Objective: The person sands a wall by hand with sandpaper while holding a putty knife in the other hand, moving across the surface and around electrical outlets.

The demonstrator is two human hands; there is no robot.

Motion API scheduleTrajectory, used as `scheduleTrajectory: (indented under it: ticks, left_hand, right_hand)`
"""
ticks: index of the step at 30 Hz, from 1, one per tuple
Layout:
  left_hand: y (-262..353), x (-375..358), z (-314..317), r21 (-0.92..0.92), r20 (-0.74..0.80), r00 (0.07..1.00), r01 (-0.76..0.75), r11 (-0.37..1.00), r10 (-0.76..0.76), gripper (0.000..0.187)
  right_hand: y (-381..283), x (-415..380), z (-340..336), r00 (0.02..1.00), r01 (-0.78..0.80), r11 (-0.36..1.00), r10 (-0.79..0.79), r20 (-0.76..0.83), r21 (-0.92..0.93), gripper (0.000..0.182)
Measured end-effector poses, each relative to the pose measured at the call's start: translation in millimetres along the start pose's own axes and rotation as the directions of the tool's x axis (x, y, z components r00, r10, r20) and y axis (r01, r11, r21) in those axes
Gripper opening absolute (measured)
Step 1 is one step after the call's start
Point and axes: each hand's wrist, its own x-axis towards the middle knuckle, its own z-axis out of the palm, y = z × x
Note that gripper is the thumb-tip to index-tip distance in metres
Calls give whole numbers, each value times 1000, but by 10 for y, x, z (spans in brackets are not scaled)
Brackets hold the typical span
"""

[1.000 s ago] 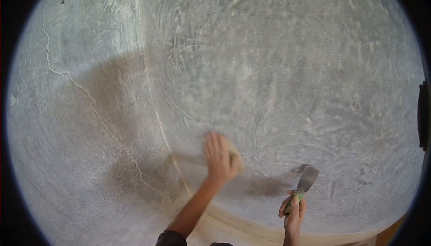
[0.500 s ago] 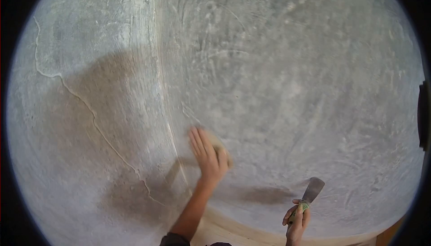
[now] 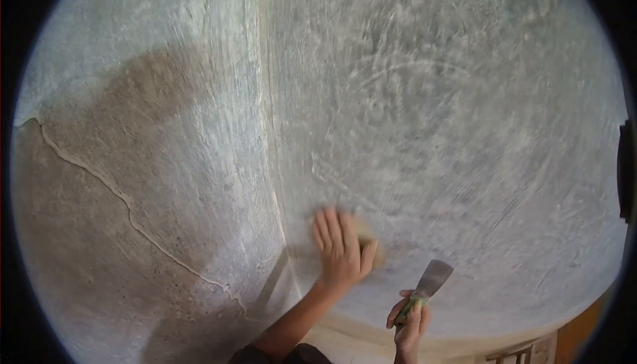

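Two things are in hand: a tan pad (image 3: 369,231) and a scraper (image 3: 436,276). The pad, slightly blurred, lies against the grey wall (image 3: 491,158), just right of the pale seam (image 3: 267,125). The left hand (image 3: 340,250) covers part of it, fingers straight and slightly spread, thumb across the pad, holding it to the surface. The right hand (image 3: 409,319), lower and to the right, has its fingers curled firmly round the scraper's green handle; the blade tilts up and rightward, and whether it touches the wall I cannot tell. Left of the seam, a jagged crack (image 3: 127,199) slants down through shadow.
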Motion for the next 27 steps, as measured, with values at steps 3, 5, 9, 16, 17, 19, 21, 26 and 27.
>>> scheduleTrajectory:
  ticks: [3, 5, 9, 16, 17, 19, 21, 26, 27]
  left_hand:
    - [47, 1132, -416, 60, 21, 997, -69, 996, 68, 77]
    - [62, 1336, -481, 49, 5, 997, -79, 996, 79, 77]
    - [189, 519, -196, -33, 47, 999, -13, 999, 15, 75]
    - [321, 895, -303, -117, 61, 997, -39, 992, 46, 75]
    - [327, 1136, -363, -117, 18, 995, -93, 989, 96, 76]
    - [355, 1220, -388, -91, 34, 992, -118, 989, 122, 77]
    - [420, 977, -304, -42, 107, 990, -82, 996, 86, 78]
    - [434, 34, 174, 35, -9, 990, -140, 990, 140, 77]
    - [508, 134, 102, -20, -7, 995, -101, 995, 101, 74]
  right_hand:
    - [-81, 23, 160, 1000, 29, 1000, -29, 9, -1, 49]
    - [-148, 17, 228, 998, 53, 998, -52, 33, -22, 48]
    - [-174, -48, 254, 991, 101, 995, -101, 90, 2, 47]
    - [-285, -15, 315, 990, 30, 998, -22, 137, -53, 48]
    - [-373, 23, 363, 986, 50, 999, -47, 159, -19, 47]
    - [-459, 111, 473, 977, 154, 988, -148, 151, -24, 48]
    - [-489, 103, 482, 956, 262, 965, -254, 149, -34, 48]
    - [-360, 31, 517, 981, 168, 974, -150, 122, -149, 38]
    - [-432, 110, 546, 955, 279, 933, -245, 168, -225, 35]
